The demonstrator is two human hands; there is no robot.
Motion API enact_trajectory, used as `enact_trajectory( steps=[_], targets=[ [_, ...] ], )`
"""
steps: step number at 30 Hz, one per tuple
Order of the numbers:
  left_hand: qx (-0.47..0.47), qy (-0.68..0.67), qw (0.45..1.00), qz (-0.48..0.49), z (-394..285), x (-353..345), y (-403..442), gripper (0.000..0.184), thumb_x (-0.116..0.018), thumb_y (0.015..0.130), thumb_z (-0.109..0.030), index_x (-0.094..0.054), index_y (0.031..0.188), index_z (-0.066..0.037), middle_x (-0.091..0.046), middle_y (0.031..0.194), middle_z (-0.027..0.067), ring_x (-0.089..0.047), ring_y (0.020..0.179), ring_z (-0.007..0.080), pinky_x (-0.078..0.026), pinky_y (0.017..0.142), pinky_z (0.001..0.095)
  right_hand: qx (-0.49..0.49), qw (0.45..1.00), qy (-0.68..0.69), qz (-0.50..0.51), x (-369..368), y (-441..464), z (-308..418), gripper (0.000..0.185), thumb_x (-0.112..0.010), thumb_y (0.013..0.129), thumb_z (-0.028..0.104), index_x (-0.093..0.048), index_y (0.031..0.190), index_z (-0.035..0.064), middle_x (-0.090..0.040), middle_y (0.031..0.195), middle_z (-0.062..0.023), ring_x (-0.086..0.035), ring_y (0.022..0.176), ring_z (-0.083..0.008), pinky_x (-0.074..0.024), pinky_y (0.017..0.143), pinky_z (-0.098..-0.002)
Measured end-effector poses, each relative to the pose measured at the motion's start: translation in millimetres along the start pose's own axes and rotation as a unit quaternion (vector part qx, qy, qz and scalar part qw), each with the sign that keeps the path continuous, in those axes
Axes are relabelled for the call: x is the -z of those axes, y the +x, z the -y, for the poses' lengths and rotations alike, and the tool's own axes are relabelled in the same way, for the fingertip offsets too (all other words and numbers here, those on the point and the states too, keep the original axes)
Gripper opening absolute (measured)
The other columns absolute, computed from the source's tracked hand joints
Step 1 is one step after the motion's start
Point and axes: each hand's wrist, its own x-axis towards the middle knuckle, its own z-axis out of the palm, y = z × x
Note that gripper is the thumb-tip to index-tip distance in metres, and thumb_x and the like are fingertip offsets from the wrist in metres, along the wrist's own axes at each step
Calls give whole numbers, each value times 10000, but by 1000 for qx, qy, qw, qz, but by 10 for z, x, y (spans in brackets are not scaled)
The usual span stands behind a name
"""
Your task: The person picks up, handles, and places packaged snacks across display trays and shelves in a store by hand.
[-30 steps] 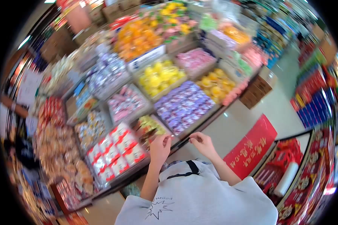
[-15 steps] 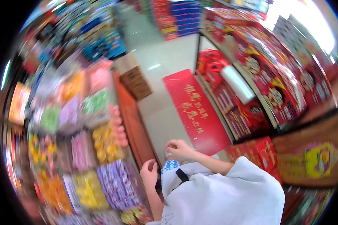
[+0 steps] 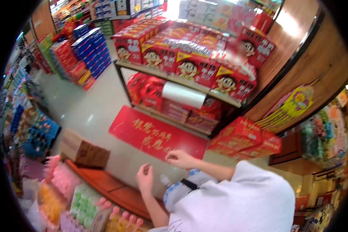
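My left hand [image 3: 145, 178] is raised above the wooden edge [image 3: 116, 189] of the candy display, its fingers curled and pressed together. To its right, my right hand [image 3: 178, 158] hangs in the air over the lower end of a red floor banner [image 3: 150, 133] with gold writing, fingers curled toward the thumb. Neither hand touches the goods. Whether anything small sits inside the fingers is too small to make out.
A metal shelf [image 3: 178, 78] holds red milk boxes [image 3: 189, 69] and a white roll [image 3: 183, 94]. Red cartons [image 3: 239, 133] stand at its right end. A cardboard box [image 3: 83, 150] is at the left, near packs of green sweets [image 3: 84, 205]. Blue boxes [image 3: 92, 52] are stacked behind.
The view has swung right, from the candy bins to the red banner and milk-box shelf. Both hands remain raised in front of the body with curled fingers.
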Motion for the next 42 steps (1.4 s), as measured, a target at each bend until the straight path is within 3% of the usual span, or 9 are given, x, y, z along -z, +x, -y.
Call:
enact_trajectory(
  steps=[10, 12, 13, 15, 17, 21, 33, 37, 42],
  targets=[
    [16, 2, 986, 164, -377, -805, 1077, 217, -628, 852, -147, -650, 1004, 7, -656, 759, 82, -602, 682, 126, -487, 650, 277, -110, 978, 58, -166, 786, 190, -519, 211, -595, 841, 171, -656, 983, 27, -693, 835, -87, -654, 746, -156, -518, 734, -287],
    [-5, 0, 980, 201, -502, -1085, 1276, 199, -635, 851, -139, -653, 986, 6, -639, 728, 70, -580, 669, 107, -474, 643, 266, -55, 975, 55, -210, 1016, 247, -668, 206, -589, 860, 172, -629, 992, 19, -682, 812, -87, -657, 696, -145, -512, 618, -295],
    [-21, 16, 978, 208, -640, -1233, 1393, 199, -635, 851, -139, -653, 986, 6, -639, 728, 70, -580, 669, 107, -474, 643, 266, -20, 970, 54, -236, 1154, 316, -700, 204, -586, 870, 172, -616, 996, 15, -677, 801, -87, -659, 671, -140, -510, 560, -299],
    [-107, 54, 963, 243, -934, -1577, 1508, 155, -631, 861, -108, -648, 944, 22, -561, 665, -8, -475, 592, 41, -388, 517, 222, -39, 948, 35, -314, 1468, 294, -698, 203, -617, 838, 164, -651, 985, 29, -683, 812, -85, -630, 723, -126, -503, 679, -276],
    [-95, 57, 954, 279, -1252, -1898, 1634, 151, -648, 842, -95, -653, 952, 7, -609, 677, 44, -536, 629, 68, -446, 589, 240, -48, 932, 75, -352, 1792, 240, -694, 208, -621, 835, 166, -652, 988, 28, -679, 806, -71, -623, 724, -112, -501, 679, -269],
    [-194, 64, 928, 313, -1738, -2556, 1868, 122, -643, 836, -64, -660, 930, 13, -521, 616, -24, -437, 563, 33, -369, 504, 217, -39, 893, 99, -437, 2274, 88, -846, 163, -631, 837, 134, -647, 953, 21, -671, 782, -62, -623, 710, -119, -502, 670, -267],
    [-459, 118, 847, 243, -3157, -4013, 2983, 210, -709, 775, -148, -659, 950, -44, -520, 596, 57, -492, 523, 187, -412, 531, 316, -3, 790, 151, -594, 3563, 128, -562, 145, -593, 870, 84, -626, 978, -6, -664, 789, -51, -624, 723, -86, -503, 654, -253],
    [-479, 156, 837, 215, -3598, -4371, 3281, 316, -712, 782, -276, -647, 1006, -62, -619, 757, 92, -615, 679, 263, -485, 614, 373, 53, 768, 58, -635, 4278, 527, -44, 151, -587, 871, 86, -622, 988, -3, -668, 826, -71, -643, 775, -118, -510, 690, -257],
    [-497, 163, 815, 250, -3735, -4658, 3543, 362, -717, 774, -315, -636, 1054, -100, -630, 919, 102, -641, 772, 304, -506, 630, 399, -11, 740, -208, -640, 5349, 1235, 47, 184, -585, 808, 87, -625, 968, 6, -639, 928, -152, -615, 870, -299, -493, 790, -381]
  ],
)
